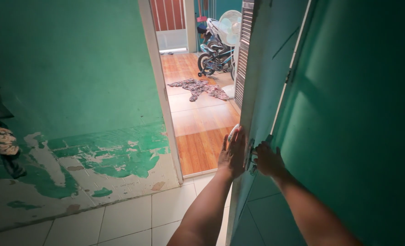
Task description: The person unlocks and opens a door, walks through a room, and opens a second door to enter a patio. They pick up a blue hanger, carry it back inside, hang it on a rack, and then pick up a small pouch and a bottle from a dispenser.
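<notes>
I see my left hand [232, 155] laid flat with fingers spread against the outer face and edge of the tall green-painted metal door [266, 91], touching a small silvery handle fitting [233, 132] there, while my right hand [267, 159] curls around the latch hardware [252, 157] on the inner face, gripping it as far as I can tell. The door stands ajar, its long axis upright, its free edge sandwiched between both hands, and the opening to the orange wood-look tiled floor [202, 118] lies to the left of it.
</notes>
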